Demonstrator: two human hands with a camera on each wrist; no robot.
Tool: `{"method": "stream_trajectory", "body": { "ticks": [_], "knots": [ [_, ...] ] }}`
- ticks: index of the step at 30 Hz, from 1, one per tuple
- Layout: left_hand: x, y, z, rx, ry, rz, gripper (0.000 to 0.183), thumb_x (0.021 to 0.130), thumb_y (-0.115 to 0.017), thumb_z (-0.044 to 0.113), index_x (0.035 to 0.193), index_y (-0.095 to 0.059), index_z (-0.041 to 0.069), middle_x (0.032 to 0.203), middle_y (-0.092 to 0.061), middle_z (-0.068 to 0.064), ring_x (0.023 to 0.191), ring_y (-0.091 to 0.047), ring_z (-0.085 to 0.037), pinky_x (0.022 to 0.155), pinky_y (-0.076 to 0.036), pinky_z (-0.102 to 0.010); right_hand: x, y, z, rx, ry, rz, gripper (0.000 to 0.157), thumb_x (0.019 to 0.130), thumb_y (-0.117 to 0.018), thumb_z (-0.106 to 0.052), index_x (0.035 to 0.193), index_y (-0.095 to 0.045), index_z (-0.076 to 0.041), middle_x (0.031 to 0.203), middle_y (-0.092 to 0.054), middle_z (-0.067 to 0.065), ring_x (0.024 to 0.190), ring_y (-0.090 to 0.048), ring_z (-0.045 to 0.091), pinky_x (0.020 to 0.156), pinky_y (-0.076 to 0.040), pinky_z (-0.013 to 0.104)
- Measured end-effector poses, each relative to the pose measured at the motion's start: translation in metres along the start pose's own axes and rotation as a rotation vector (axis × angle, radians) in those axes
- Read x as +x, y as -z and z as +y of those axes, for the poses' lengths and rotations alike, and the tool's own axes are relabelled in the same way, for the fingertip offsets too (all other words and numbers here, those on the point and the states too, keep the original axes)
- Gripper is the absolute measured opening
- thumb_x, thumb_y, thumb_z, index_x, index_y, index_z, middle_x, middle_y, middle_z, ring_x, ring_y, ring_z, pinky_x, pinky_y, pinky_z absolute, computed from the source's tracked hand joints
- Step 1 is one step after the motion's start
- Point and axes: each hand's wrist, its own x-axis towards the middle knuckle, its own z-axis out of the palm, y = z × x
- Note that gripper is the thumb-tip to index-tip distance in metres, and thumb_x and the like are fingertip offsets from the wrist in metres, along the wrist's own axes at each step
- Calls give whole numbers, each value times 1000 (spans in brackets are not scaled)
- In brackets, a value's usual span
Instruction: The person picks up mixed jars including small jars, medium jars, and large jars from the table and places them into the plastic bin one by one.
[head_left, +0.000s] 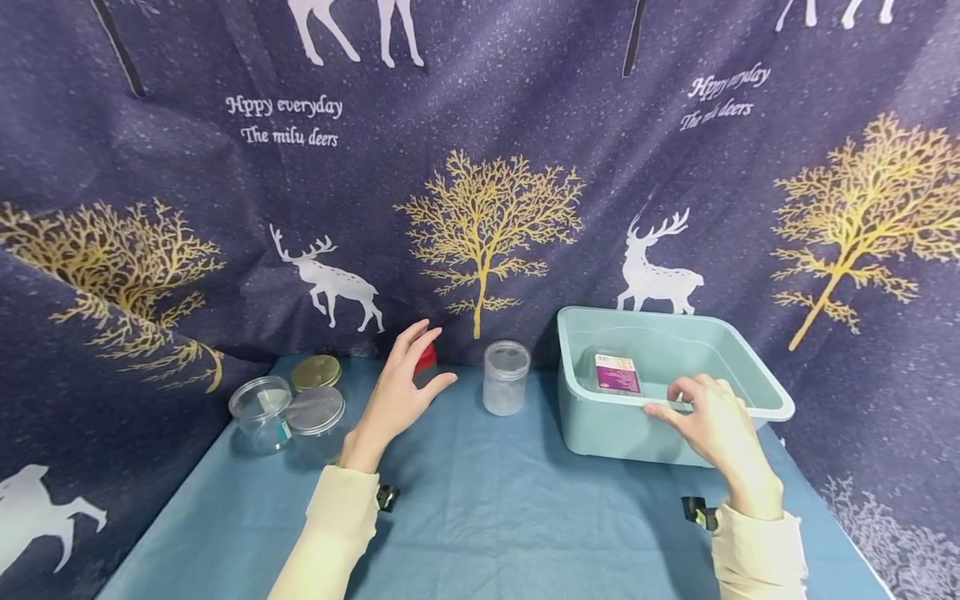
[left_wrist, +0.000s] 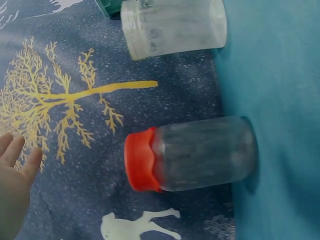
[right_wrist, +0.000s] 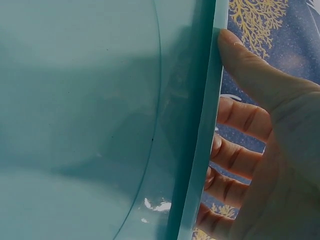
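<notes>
My left hand (head_left: 397, 387) is raised with fingers and thumb spread, holding nothing. Just beyond it stands a clear jar with a red lid (head_left: 426, 360), mostly hidden by the hand in the head view. The left wrist view shows that whole red-lidded jar (left_wrist: 200, 155), apart from the fingers. My right hand (head_left: 712, 421) hovers at the front rim of a pale teal plastic tub (head_left: 622, 425). Its fingers curl loosely over the inside, and the thumb tip meets the rim. Inside the tub's left end lies a clear plastic box with a purple and white label (head_left: 617, 373).
A translucent jar (head_left: 505, 379) stands between the red-lidded jar and the tub. At the left are an open-looking clear jar (head_left: 262, 417), a silver-lidded jar (head_left: 317, 417) and a gold-lidded one (head_left: 316, 372). A patterned dark cloth (head_left: 480, 100) hangs behind the blue-covered table (head_left: 517, 517).
</notes>
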Motion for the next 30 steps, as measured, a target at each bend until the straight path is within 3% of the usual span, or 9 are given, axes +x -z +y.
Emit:
{"method": "stream_trajectory", "body": {
  "ticks": [8, 15, 20, 30],
  "knots": [
    [-12, 2, -10, -17, 22, 83, 55, 91, -72, 20, 141, -52, 17, 150, -38, -5, 132, -43, -26, 103, -39, -50, 1, 0, 0, 1, -4, 1, 35, 72, -85, -38, 80, -62, -12, 79, -58, 7, 75, -52, 33, 59, -40, 51],
    [-23, 8, -12, -8, 61, 101, 49, 92, -71, 18, 137, -55, 9, 147, -42, -8, 132, -43, -26, 104, -37, -50, 0, -1, 2, 5, -8, -7, 35, 73, -84, -38, 80, -63, -12, 79, -58, 7, 75, -52, 33, 59, -40, 51],
    [-30, 15, -16, 5, 76, 111, 48, 92, -70, 17, 136, -56, 6, 144, -44, -10, 131, -44, -27, 104, -37, -50, 0, -2, 2, 9, -15, -13, 35, 74, -84, -40, 81, -63, -12, 81, -58, 7, 76, -52, 33, 60, -39, 51],
    [-42, 36, -24, 77, 148, 161, 46, 94, -68, 22, 136, -56, 10, 144, -45, -7, 133, -41, -29, 104, -34, -52, 0, -2, 2, 4, -10, -1, 35, 73, -85, -39, 80, -63, -12, 81, -59, 9, 75, -52, 33, 60, -40, 51]
  ]
}}
